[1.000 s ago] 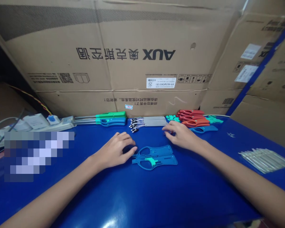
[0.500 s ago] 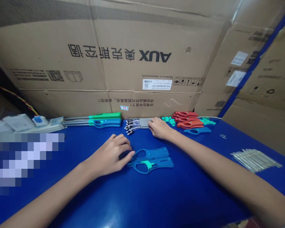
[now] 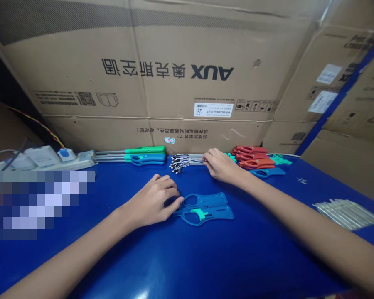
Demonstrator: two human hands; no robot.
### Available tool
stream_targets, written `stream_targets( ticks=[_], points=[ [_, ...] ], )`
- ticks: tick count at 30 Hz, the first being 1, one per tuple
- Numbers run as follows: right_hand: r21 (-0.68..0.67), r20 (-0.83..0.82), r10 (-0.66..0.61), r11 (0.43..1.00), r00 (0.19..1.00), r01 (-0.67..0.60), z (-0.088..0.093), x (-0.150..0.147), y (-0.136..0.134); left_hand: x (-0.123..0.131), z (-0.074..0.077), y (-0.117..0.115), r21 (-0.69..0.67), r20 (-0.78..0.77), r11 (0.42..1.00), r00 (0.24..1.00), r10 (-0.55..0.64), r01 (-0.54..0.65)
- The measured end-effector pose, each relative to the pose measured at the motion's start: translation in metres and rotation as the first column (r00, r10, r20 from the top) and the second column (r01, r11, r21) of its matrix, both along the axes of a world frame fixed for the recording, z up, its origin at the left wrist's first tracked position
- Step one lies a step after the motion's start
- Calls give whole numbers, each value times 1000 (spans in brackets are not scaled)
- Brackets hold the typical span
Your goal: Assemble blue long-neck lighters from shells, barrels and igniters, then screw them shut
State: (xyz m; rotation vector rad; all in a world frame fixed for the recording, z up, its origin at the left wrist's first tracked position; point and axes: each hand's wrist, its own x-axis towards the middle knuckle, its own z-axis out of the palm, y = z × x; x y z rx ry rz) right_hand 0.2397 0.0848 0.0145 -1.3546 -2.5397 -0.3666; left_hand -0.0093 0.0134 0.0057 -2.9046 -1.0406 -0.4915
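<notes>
Two halves of a blue lighter casing (image 3: 218,199) lie side by side on the table, hollow sides up. A green trigger (image 3: 200,214) sits in the nearer half. My left hand (image 3: 157,199) has its thumb and fingers closed around the narrow left end of the casing. Farther back, my right hand (image 3: 222,166) has its fingertips pinched at the right part of a row of grey metal rods (image 3: 196,157), whose left ends carry thin wires and small dark pieces. The hand partly covers that row, and whether a rod is lifted is hard to see.
Finished-looking green and blue lighters (image 3: 148,159) lie at the back left beside a power strip (image 3: 59,166). Red casings (image 3: 252,155), a blue casing (image 3: 268,172) and green triggers (image 3: 282,160) lie back right. Clear tubes (image 3: 349,214) rest at far right. Cardboard (image 3: 168,99) walls the back.
The view has shifted, so everything sits slightly farther right. My right hand has slid a little to the right along the rods. My left hand stays at the casing's end.
</notes>
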Motion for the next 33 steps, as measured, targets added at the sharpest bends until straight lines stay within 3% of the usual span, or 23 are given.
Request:
stream_targets(
  ticks=[6, 9, 12, 18, 22, 27, 33],
  points=[
    [52, -169, 92, 995, 981, -85, 22, 3, -34, 3, -10, 0, 51, 91, 998, 995, -46, 41],
    [68, -367, 261, 965, 893, -255, 27, -2, -44, 4, -16, 2, 130, 217, 991, 975, -39, 11],
    [66, -478, 382, 913, 791, -402, 28, -13, -51, 3, -18, 6, 206, 417, 978, 906, -72, -16],
    [14, -584, 470, 821, 662, -571, 22, -43, -65, 6, -5, 0, 441, 584, 898, 758, -290, 5],
    [22, -650, 487, 779, 584, -626, 19, -53, -66, 10, 4, -8, 522, 591, 853, 720, -362, 1],
    [48, -646, 485, 796, 589, -603, 16, -47, -62, 9, 7, -10, 530, 562, 846, 768, -307, -50],
    [35, -594, 418, 867, 687, -497, 18, -32, -67, 8, 7, -11, 527, 539, 845, 805, -247, -93]
  ],
)
